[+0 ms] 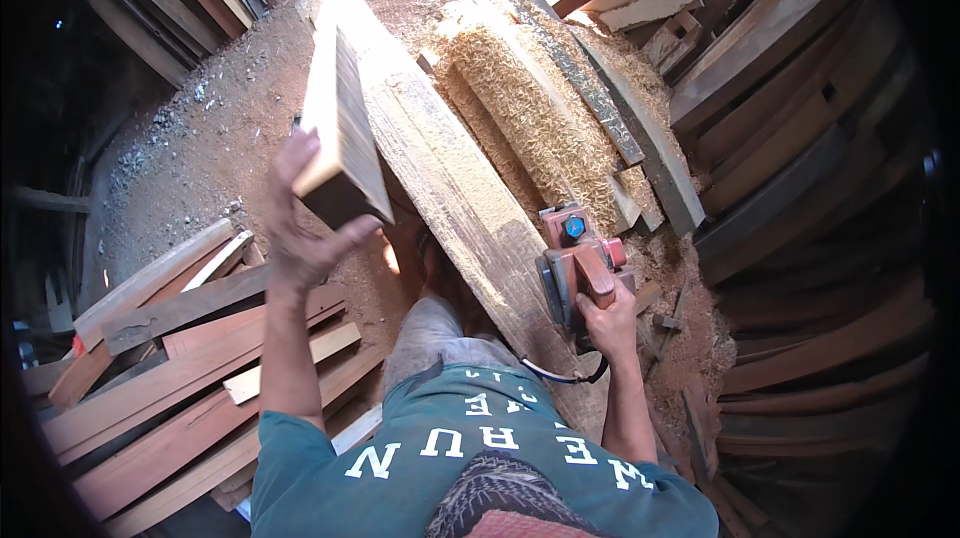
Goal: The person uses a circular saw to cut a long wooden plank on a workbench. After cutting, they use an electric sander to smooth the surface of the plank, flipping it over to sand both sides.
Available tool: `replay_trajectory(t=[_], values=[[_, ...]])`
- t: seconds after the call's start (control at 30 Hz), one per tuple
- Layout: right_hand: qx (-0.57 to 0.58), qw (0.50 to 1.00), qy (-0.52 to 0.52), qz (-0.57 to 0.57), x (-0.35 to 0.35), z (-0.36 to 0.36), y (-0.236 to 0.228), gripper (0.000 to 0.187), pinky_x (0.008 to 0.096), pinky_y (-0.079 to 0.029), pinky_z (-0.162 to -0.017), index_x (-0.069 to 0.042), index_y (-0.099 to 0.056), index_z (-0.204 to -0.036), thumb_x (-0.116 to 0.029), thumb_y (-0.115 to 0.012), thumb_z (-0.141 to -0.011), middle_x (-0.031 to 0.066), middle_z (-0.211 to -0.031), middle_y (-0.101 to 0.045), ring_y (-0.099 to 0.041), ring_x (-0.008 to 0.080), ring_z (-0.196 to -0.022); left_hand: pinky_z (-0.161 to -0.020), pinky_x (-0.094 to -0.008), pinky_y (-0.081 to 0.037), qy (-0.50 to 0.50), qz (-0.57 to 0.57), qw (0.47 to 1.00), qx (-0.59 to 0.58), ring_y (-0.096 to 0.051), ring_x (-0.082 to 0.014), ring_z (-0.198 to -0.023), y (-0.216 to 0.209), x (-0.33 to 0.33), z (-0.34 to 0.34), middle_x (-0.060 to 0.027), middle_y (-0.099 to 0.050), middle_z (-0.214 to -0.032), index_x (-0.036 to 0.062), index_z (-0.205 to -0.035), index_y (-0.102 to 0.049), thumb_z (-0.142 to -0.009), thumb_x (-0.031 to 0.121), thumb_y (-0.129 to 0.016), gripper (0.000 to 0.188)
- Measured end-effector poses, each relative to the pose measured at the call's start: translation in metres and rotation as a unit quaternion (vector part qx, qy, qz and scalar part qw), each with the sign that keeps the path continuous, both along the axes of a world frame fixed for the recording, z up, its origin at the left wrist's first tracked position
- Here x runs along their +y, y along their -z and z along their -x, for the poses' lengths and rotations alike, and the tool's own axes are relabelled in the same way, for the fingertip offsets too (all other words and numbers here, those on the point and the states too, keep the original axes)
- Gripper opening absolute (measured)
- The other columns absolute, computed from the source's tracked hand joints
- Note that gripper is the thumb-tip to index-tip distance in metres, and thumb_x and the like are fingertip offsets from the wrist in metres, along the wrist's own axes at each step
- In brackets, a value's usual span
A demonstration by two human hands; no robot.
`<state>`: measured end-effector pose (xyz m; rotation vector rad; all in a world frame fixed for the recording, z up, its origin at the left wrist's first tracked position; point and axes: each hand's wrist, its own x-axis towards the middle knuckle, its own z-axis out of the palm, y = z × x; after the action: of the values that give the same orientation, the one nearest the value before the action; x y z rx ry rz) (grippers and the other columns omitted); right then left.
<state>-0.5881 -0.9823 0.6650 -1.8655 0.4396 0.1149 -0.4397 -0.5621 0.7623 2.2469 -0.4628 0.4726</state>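
Left hand (pixel 300 223) clamps the wood block (pixel 340 133) end, raised at eleven o'clock; right hand (pixel 608 323) wraps the planer (pixel 580 258) handle — block looks top-heavy, may tip onto the beam (pixel 450 178)

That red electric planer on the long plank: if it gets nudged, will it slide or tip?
The red electric planer probably slides rather than tips: it sits low on the long pale plank. It looks dense, likely heavy. The right hand grips its handle, steadying it.
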Motion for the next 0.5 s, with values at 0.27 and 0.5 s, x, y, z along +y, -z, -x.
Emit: replay_trajectory(t=[0.27, 0.5], values=[[0.000, 0.999, -0.031, -0.024, 0.003, 0.004, 0.012, 0.037, 0.0358, -0.056, -0.095, 0.004, -0.071, -0.124, -0.003, -0.077, -0.088, 0.0138, -0.112, -0.078, -0.073, 0.0194, -0.105, -0.115, -0.0461, -0.052, -0.031, 0.138, 0.990, 0.030, -0.063, -0.0309, -0.133, -0.061, 0.007, -0.032, -0.0122, -0.063, -0.147, 0.0115, -0.146, -0.063, -0.066, 0.047, -0.100, 0.095], [0.047, 0.997, -0.057, -0.014, 0.009, -0.003, 0.011, 0.039, 0.0361, -0.057, -0.095, 0.004, -0.070, -0.125, -0.003, -0.077, -0.087, 0.0148, -0.115, -0.078, -0.074, 0.0198, -0.106, -0.117, -0.0480, -0.051, -0.033, 0.161, 0.983, 0.088, -0.061, -0.0308, -0.135, -0.046, -0.004, -0.013, -0.0118, -0.059, -0.149, 0.0112, -0.148, -0.059, -0.063, 0.052, -0.101, 0.103]])
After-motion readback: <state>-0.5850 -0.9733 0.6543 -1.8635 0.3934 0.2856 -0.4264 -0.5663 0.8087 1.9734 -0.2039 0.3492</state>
